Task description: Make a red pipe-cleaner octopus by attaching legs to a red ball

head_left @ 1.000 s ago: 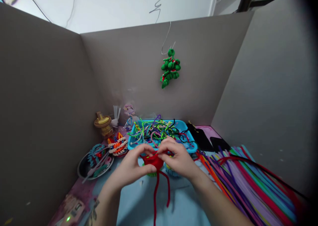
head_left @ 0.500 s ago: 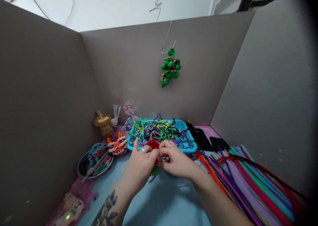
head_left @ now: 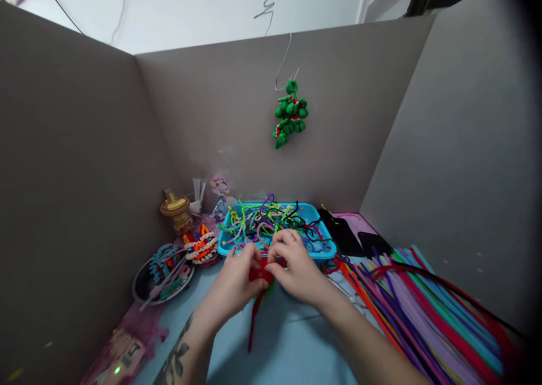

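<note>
Between my two hands is a red pipe cleaner point(head_left: 252, 326), bunched or coiled where the fingers meet, with one straight end hanging down toward me. My left hand point(head_left: 237, 275) pinches its left side, thumb and fingers pressed together. From the right, my right hand point(head_left: 295, 265) grips the same red piece with bent fingertips. A little green shows just beneath the red, partly hidden by the fingers. Behind the hands stands a blue plastic tray point(head_left: 329, 252) heaped with cut, curled pipe cleaner pieces point(head_left: 275, 218) in many colours.
Long pipe cleaners point(head_left: 436, 317) lie spread at the right. At left are a metal bowl point(head_left: 139, 298) with blue pieces, an orange-and-white twisted item point(head_left: 204, 249) and a brown-and-yellow container point(head_left: 175, 207). A green leafy ornament point(head_left: 292, 114) hangs before the grey back panel point(head_left: 212, 108).
The red piece has been turned, so a straight end now hangs below my hands. My left fingers have curled in, and the green part is now more hidden.
</note>
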A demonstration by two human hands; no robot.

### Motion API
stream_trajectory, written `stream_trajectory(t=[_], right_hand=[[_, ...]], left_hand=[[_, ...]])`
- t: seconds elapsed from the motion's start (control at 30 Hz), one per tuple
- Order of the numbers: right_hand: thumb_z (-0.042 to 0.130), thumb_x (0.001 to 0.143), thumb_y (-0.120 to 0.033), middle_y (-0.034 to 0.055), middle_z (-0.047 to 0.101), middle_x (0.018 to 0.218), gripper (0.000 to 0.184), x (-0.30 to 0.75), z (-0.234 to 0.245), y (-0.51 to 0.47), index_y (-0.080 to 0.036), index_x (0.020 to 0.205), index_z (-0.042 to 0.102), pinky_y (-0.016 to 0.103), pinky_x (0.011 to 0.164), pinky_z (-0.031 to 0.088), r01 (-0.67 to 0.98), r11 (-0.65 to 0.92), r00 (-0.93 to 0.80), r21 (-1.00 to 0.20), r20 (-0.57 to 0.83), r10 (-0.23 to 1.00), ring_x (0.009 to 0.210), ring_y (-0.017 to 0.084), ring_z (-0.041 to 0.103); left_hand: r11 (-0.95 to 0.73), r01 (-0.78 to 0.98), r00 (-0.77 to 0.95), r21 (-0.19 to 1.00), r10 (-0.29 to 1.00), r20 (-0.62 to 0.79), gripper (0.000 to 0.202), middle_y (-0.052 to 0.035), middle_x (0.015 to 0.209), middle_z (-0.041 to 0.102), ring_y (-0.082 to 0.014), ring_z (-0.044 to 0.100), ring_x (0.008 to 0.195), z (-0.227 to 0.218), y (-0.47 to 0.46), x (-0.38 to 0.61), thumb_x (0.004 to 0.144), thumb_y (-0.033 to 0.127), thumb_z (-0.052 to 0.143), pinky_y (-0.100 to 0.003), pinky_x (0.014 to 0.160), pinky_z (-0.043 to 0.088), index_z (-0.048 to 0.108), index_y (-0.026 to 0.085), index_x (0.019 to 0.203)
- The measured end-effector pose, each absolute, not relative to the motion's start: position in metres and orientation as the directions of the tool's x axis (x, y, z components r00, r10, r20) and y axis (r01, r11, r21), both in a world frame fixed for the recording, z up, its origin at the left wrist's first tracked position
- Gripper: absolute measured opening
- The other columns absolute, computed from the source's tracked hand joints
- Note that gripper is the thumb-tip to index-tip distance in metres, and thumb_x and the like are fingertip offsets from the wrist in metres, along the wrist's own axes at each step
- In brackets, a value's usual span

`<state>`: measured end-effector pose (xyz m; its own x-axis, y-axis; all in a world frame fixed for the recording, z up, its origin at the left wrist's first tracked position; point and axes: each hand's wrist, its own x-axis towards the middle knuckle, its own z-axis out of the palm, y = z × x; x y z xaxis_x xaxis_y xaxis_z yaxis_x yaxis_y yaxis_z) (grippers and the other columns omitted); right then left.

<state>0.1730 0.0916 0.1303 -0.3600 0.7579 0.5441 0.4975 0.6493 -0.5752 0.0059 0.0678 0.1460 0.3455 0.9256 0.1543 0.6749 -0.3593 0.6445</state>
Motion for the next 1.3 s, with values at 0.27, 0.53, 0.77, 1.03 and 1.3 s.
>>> stream_trajectory(t=[0.27,0.53,0.77,1.03,1.3], right_hand=[[0.054,0.084,-0.02,0.0081,0.053,0.115,0.026,0.171,0.121,0.094,-0.026,0.108,0.06,0.051,0.103,0.031,0.404,0.713,-0.183,-0.573,0.713,0.677,0.112,0.025,0.047],[0.067,0.077,-0.032,0.0084,0.064,0.112,0.039,0.197,0.128,0.112,-0.022,0.113,0.058,0.042,0.095,0.044,0.087,0.428,-0.378,-0.899,0.368,0.85,0.107,0.024,0.058],[0.072,0.068,-0.017,0.0034,0.064,0.11,0.043,0.192,0.124,0.107,-0.025,0.109,0.061,0.038,0.092,0.044,0.027,0.406,-0.427,-0.913,0.357,0.831,0.103,0.021,0.059],[0.061,0.076,-0.022,-0.0025,0.056,0.07,0.006,0.18,0.127,0.103,-0.018,0.075,0.056,0.024,0.064,0.043,-0.016,0.37,-0.316,-0.929,0.356,0.879,0.066,0.012,0.053],[0.064,0.073,-0.029,-0.0059,0.046,0.061,0.018,0.174,0.124,0.101,-0.018,0.068,0.049,0.021,0.053,0.033,-0.002,0.261,-0.336,-0.965,0.246,0.909,0.056,0.009,0.042]], left_hand=[[-0.162,0.41,0.302,0.897,0.953,0.034,0.038,0.0059,0.071,0.057,-0.0137,0.055,0.068,0.14,0.074,-0.008,0.067,0.019,0.069,-0.024,0.064,0.041,0.044,0.021,0.095],[-0.119,0.13,0.36,0.984,0.931,0.065,0.036,0.0014,0.077,0.053,-0.0127,0.05,0.073,0.149,0.075,-0.018,0.063,0.029,0.078,-0.024,0.066,0.041,0.052,0.017,0.087],[-0.096,0.027,0.307,0.995,0.948,0.084,0.042,0.0015,0.078,0.054,-0.013,0.051,0.073,0.143,0.081,-0.023,0.061,0.04,0.08,-0.024,0.064,0.04,0.054,0.017,0.086],[-0.104,0.039,0.356,0.994,0.931,0.083,0.038,-0.0013,0.088,0.057,-0.0142,0.052,0.081,0.14,0.077,-0.015,0.068,0.033,0.076,-0.025,0.071,0.042,0.055,0.017,0.095],[-0.064,0.13,0.302,0.989,0.953,0.022,0.024,0.0024,0.067,0.052,-0.0093,0.045,0.06,0.138,0.076,-0.003,0.07,0.032,0.072,-0.02,0.056,0.035,0.058,0.014,0.075]])
